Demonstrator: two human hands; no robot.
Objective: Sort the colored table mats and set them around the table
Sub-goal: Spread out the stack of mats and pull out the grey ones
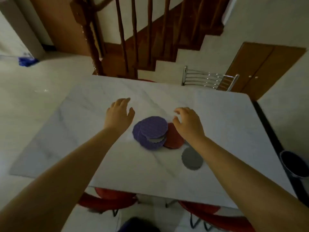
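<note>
A loose pile of round mats lies mid-table on the white marble table [83, 148]. Purple mats [153, 129] are on top, with a grey mat edge [157, 139] showing between them. A red mat [173, 138] sticks out on the pile's right. A separate grey mat [192, 159] lies flat nearer to me, partly under my right forearm. My left hand [119, 113] hovers open just left of the pile, fingers spread. To the right of the pile, my right hand [188, 123] hovers open with curled fingers above the red mat. Neither hand holds anything.
A chrome-backed chair [209, 79] stands at the far side. Red-seated chairs [108, 200] are tucked under the near edge. A dark bucket [294, 164] sits by the right edge. A wooden staircase [133, 39] and a wooden cabinet [260, 67] lie beyond.
</note>
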